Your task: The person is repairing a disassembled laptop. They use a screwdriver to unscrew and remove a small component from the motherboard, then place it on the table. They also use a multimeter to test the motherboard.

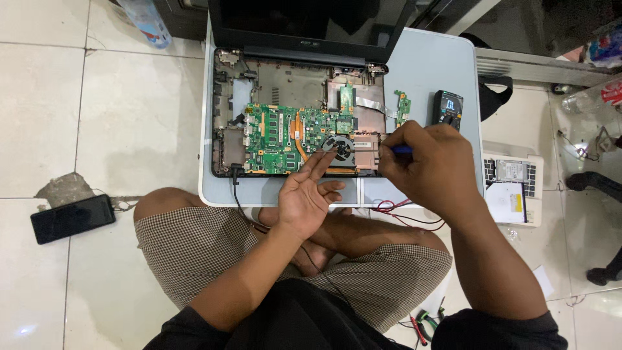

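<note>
Bare tray (427, 71) surface upper right of centre: open lane between the opened laptop (295, 120) and the multimeter (448, 109). Left hand (308, 194) and right hand (424, 165) crowd the tray's front edge. Red leads (405, 210) trail below it. Left of frame: open floor, only a phone (72, 218) lying there.

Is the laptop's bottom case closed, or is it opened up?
Opened up: the laptop has no keyboard cover, so its green circuit board and fan lie exposed.

blue tool (402, 150) mostly hidden in right hand (424, 165), laptop screen (311, 19) cut off at top edge
</note>
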